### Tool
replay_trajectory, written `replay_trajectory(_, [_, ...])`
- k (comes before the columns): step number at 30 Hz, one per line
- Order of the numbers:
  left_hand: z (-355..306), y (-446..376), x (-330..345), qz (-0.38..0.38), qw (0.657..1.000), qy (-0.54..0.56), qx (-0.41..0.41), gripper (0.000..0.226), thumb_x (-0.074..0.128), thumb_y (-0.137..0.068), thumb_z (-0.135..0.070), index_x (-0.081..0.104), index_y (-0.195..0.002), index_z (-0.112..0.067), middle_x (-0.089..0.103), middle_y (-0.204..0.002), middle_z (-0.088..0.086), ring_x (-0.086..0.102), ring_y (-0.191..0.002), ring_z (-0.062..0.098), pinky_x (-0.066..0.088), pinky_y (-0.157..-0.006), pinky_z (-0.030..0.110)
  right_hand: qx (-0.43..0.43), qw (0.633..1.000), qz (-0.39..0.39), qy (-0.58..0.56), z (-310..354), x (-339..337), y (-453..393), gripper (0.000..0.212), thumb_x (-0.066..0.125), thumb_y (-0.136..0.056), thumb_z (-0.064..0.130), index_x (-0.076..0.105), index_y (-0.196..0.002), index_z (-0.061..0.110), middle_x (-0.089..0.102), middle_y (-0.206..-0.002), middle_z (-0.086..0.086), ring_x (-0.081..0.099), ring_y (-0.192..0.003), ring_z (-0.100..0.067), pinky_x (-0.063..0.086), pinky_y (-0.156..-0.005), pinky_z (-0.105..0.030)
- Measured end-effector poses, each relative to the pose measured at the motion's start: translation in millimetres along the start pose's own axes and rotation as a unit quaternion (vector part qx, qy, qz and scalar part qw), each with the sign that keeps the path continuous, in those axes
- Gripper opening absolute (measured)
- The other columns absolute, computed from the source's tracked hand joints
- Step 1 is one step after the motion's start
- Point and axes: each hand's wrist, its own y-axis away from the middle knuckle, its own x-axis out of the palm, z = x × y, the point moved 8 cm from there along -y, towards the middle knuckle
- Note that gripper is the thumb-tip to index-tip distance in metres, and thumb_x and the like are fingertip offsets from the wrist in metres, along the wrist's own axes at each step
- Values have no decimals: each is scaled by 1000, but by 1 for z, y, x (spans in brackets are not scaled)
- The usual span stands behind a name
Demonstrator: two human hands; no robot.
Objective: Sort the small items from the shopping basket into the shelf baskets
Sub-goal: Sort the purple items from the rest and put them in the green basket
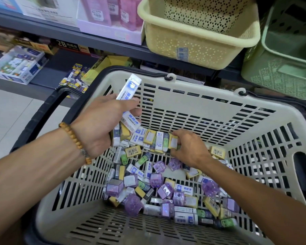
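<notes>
Our fingers (pixel 131 110) on the left hand (pixel 102 124) are curling round a bunch of small boxed erasers, with one long white-and-blue eraser (pixel 130 88) sticking up above the thumb. Our right hand (pixel 187 149) is reaching lower into the basket, its fingers gripping the end of a row of erasers (pixel 154 140) that we are pressing together between both hands. A wooden bead bracelet (pixel 74 138) is sitting on our left wrist.

Below the hands, loose small items (pixel 166 191) are lying heaped on the floor of the beige shopping basket (pixel 201 106): white-and-blue erasers, yellow ones, green ones and clear purple sharpeners. The basket's black handle (pixel 41 114) is lying folded down on the left.

Beyond the far rim, we are facing a dark shelf (pixel 102 41). On it a cream perforated shelf basket (pixel 198 41) is standing, with a green shelf basket (pixel 281 71) just beside it on the right. To the left, pink packaged goods (pixel 111 13) are standing on that shelf, and on the lower shelf a white carton of erasers (pixel 18 66) is sitting.
</notes>
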Motion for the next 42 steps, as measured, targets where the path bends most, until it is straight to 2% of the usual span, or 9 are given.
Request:
replay_trajectory(4, [0,-1,-2,-7,1000,7,-3,7,65,-91,-22,63,-97,-18,74,-83,5,66,-59,12,50,-44,22,-37,997,12,-73,18,10,-9,15,74,-80,19,64,-92,18,56,-83,8,59,-76,-16,48,-67,-31])
replay_trajectory(11, [13,-7,7,27,997,-66,-30,13,69,-87,-21,66,-99,-19,76,-90,9,65,-59,11,49,-46,24,-17,990,-20,-142,12,-20,1,8,62,-94,22,67,-98,17,63,-88,10,60,-79,-7,52,-72,-25])
replay_trajectory(16, [35,-5,24,89,980,-170,-62,13,68,-89,-21,70,-101,-16,75,-85,8,59,-53,10,41,-41,21,8,897,3,-443,38,-56,14,22,50,-100,33,70,-97,24,70,-80,4,64,-65,-12,51,-60,-20])
replay_trajectory(23, [44,-7,45,130,970,-192,-77,12,68,-89,-20,73,-95,-11,75,-83,9,61,-51,11,46,-45,21,39,819,77,-567,59,-44,28,21,50,-102,17,68,-102,6,71,-90,-10,65,-74,-22,55,-63,-28])
replay_trajectory(26, [45,-7,45,134,962,-226,-71,7,69,-88,-23,72,-85,-17,76,-83,5,68,-69,12,48,-55,24,36,788,81,-609,51,-48,28,23,49,-102,19,69,-103,7,73,-95,-11,66,-84,-27,55,-76,-39])
replay_trajectory(30, [44,-5,52,155,938,-310,-33,11,73,-83,-26,78,-85,-16,76,-90,-6,62,-100,9,39,-70,21,-13,853,68,-518,57,-53,26,9,69,-90,18,75,-84,19,73,-77,0,68,-67,-10,53,-59,-20])
replay_trajectory(34, [47,-8,51,134,944,-296,-49,15,79,-77,-21,75,-84,-8,72,-87,13,60,-68,13,47,-50,21,45,873,34,-485,20,-51,18,11,70,-90,17,72,-83,9,71,-71,-9,64,-56,-12,53,-55,-21])
replay_trajectory(37, [47,-11,45,98,972,-201,-78,23,72,-84,-28,70,-87,-6,69,-66,12,53,-40,12,40,-35,18,121,917,-5,-380,-30,-45,21,39,67,-91,29,62,-70,-4,61,-60,-14,59,-45,-13,51,-48,-21])
replay_trajectory(42, [46,-14,43,92,978,-164,-85,38,65,-85,-47,61,-79,-10,62,-55,7,49,-36,11,39,-34,18,151,958,-5,-246,-50,-23,13,46,61,-94,38,51,-62,6,47,-55,-9,46,-44,-18,48,-57,-25])
